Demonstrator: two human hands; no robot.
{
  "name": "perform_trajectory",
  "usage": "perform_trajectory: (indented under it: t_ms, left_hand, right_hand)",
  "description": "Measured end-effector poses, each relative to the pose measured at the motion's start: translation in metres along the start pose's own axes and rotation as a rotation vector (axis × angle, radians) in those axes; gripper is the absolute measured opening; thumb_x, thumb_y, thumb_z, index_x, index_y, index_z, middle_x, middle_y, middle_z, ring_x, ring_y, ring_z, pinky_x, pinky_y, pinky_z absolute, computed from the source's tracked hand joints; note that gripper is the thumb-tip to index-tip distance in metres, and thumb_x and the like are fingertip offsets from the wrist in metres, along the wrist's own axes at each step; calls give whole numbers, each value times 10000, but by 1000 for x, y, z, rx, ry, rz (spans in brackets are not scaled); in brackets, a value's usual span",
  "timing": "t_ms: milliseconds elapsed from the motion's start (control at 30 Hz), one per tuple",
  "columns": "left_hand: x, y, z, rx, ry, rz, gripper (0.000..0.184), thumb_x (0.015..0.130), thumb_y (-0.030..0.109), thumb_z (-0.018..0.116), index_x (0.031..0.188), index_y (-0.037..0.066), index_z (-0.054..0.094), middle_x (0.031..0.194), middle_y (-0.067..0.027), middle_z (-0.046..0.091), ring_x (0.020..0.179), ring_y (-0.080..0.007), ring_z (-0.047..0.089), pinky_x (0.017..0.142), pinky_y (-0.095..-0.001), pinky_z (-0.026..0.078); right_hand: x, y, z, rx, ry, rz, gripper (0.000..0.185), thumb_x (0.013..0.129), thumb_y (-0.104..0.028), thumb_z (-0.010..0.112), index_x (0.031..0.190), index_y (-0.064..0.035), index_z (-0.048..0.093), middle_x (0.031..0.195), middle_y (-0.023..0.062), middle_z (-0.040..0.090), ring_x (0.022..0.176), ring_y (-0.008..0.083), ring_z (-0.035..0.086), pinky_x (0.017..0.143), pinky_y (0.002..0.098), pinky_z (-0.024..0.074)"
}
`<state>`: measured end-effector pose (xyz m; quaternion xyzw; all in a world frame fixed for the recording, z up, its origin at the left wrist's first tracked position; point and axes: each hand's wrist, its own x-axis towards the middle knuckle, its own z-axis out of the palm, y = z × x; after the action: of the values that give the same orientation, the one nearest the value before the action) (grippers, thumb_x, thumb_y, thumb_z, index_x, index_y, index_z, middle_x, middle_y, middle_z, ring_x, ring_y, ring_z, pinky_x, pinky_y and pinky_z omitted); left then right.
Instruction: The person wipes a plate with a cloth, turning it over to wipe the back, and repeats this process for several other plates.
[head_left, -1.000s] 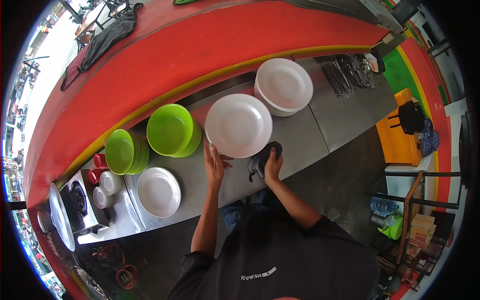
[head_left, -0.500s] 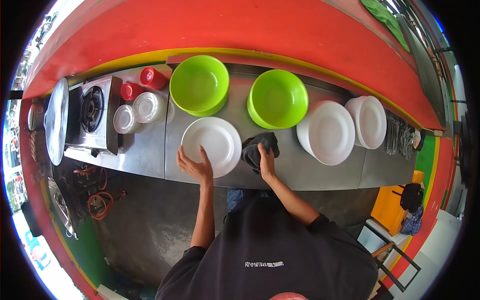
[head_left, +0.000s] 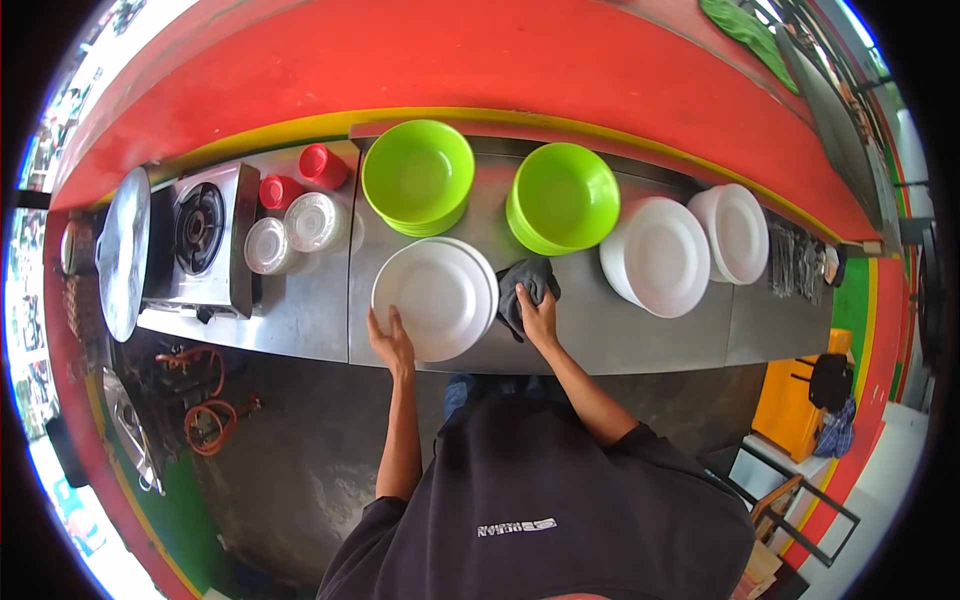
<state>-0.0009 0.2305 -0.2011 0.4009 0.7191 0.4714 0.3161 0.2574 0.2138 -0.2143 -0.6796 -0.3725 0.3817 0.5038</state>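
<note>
My left hand (head_left: 392, 347) grips the lower left rim of a white plate (head_left: 437, 300), thumb on its upper face and fingers around the edge. This plate is shifted left over a second white plate (head_left: 489, 283), whose right rim shows from beneath. A dark grey cloth (head_left: 530, 281) is bunched in my right hand (head_left: 539, 318), just right of the plates. Behind them stand two stacks of green bowls, the left stack (head_left: 418, 180) and the right stack (head_left: 566, 198).
To the right on the steel counter (head_left: 590, 335) are stacked white plates (head_left: 662, 258), more white dishes (head_left: 741, 235) and cutlery (head_left: 795, 265). Leftward stand clear-lidded containers (head_left: 314, 222), red containers (head_left: 323, 167) and a gas stove (head_left: 200, 230). A red wall (head_left: 480, 60) rises behind.
My left hand has closed on the plate's rim and moved the top plate leftward, exposing the plate under it. My right hand still holds the cloth. The camera view has shifted slightly.
</note>
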Motion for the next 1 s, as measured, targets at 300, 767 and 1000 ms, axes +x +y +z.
perform_trajectory:
  t_ms: [300, 767, 1000]
  left_hand:
    - [-20, 59, -32, -391, -132, 45, 382, 1061, 299, 486, 1268, -13, 565, 1061, -79, 641, 964, -150, 581, 844, -290, 472]
    - [-185, 96, -21, -486, -1038, 108, 456, 1051, 416, 481, 955, 3, 650, 773, 26, 569, 711, -54, 477, 620, -224, 380]
    - [-200, 113, -70, -230, -1057, 52, 392, 1050, 357, 506, 896, 24, 644, 738, 81, 444, 671, -34, 360, 570, -219, 282]
  right_hand:
    - [-56, -10, -41, 433, 165, 83, 365, 1016, -323, 570, 1129, 21, 614, 1007, 35, 647, 924, 119, 565, 838, 287, 461]
    - [-274, -77, -28, -569, 146, -384, 566, 884, -217, 650, 1371, 11, 474, 1440, 258, 435, 1458, 427, 241, 1167, 578, 203]
    - [-276, -75, -65, -887, 413, -336, 474, 899, -284, 624, 1313, -59, 570, 1408, 226, 492, 1372, 486, 331, 1159, 637, 163]
